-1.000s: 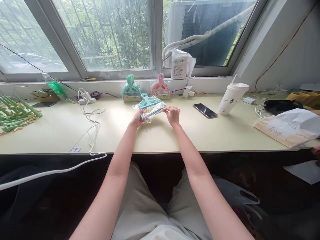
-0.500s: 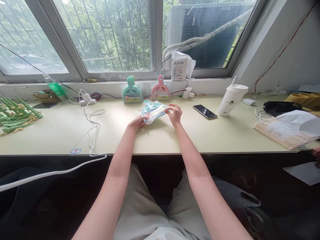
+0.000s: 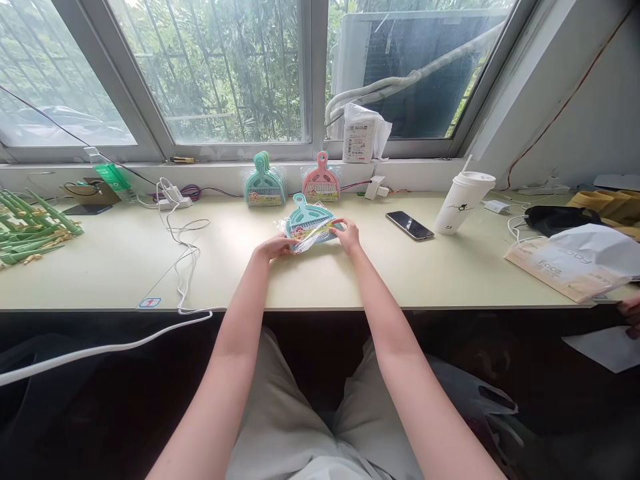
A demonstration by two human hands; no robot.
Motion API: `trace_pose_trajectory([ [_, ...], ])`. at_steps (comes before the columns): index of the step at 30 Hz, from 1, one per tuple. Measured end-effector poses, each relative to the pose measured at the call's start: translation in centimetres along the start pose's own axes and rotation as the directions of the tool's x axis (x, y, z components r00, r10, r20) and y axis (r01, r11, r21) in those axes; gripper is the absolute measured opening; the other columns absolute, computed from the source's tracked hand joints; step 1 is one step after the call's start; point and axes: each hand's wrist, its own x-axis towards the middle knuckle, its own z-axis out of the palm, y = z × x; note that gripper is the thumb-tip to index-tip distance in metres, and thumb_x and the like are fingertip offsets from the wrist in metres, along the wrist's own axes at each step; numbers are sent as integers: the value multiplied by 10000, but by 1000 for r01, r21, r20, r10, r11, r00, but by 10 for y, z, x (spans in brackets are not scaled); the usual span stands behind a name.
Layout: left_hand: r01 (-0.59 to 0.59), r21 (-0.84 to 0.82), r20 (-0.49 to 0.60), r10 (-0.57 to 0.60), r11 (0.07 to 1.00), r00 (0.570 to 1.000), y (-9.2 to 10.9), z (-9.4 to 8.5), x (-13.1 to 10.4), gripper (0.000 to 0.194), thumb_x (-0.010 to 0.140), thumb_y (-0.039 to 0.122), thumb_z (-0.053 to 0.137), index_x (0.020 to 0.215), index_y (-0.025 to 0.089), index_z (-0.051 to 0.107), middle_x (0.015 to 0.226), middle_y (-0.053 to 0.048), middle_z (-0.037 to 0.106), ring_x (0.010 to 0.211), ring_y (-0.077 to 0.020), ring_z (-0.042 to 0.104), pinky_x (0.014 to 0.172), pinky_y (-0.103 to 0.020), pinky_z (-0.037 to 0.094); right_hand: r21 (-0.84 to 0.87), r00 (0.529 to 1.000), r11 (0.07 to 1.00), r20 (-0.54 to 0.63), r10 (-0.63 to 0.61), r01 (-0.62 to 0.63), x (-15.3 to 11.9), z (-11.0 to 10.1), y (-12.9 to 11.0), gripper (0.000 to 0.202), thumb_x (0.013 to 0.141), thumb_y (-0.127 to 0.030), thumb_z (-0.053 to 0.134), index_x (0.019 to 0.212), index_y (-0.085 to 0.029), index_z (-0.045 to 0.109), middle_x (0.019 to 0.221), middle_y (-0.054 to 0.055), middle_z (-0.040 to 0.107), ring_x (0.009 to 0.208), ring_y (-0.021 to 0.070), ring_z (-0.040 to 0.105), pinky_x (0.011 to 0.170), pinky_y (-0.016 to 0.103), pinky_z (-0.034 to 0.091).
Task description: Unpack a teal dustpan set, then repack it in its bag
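A teal dustpan and brush set (image 3: 305, 215) is tilted over the table in front of me, handle pointing away, with clear plastic wrapping (image 3: 314, 237) crumpled across its near part. My left hand (image 3: 275, 247) is closed on its lower left corner. At the right edge, my right hand (image 3: 347, 235) pinches it with thumb and fingers. Behind it, a stack of teal dustpan sets (image 3: 265, 181) and a pink dustpan set (image 3: 321, 179) lean upright against the wall below the window.
To the right are a phone (image 3: 410, 225), a white cup with a straw (image 3: 463, 203) and a tissue pack (image 3: 570, 267). White cables (image 3: 185, 267) and green stalks (image 3: 35, 227) lie left. Another person's hand (image 3: 631, 317) is at the far right edge, near a white sheet (image 3: 603, 348).
The dustpan set has tipped up, so more of its face and handle shows. My right hand has moved slightly down and left. More of the other person's hand shows.
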Motion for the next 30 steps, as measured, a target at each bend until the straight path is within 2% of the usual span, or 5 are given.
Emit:
trace_pose_trajectory([
  [8,-15,104,31,12,994,999,5,-7,-8,552,661,233,815,1157,137,592,855,-104,722,540,-114,586,456,-213,459,379,850,794,432,301,-474,-8,-4,-11,271,714,-164,748,977,-180,687,870,36,733,747,176,686,770,372,600],
  [13,-242,100,-299,261,965,918,6,3,-5,938,711,348,796,1498,252,297,780,7,668,523,-76,558,576,-206,478,502,862,701,285,419,-507,-1,-6,-9,143,746,-94,726,820,-170,630,802,21,720,687,145,672,663,318,618],
  [18,-375,311,-161,437,874,885,4,23,0,719,598,257,853,1280,292,628,1056,-43,692,689,-99,600,710,-221,503,568,857,653,218,467,-500,2,-7,-5,190,758,-93,737,822,-180,581,784,7,711,695,141,674,676,321,624],
  [22,-391,426,-296,534,816,792,-1,32,13,258,754,336,742,980,217,774,1086,-70,663,879,-162,613,732,-228,506,548,860,668,243,448,-503,0,-6,-5,187,765,-93,718,835,-188,572,826,8,713,720,141,675,675,317,625],
  [30,-372,272,-543,461,887,702,5,40,4,218,863,347,622,1036,232,686,1089,-52,615,816,-148,614,604,-214,504,490,913,779,313,262,-391,-5,-9,-8,329,696,-316,798,876,-251,530,952,-14,704,881,160,677,763,326,597],
])
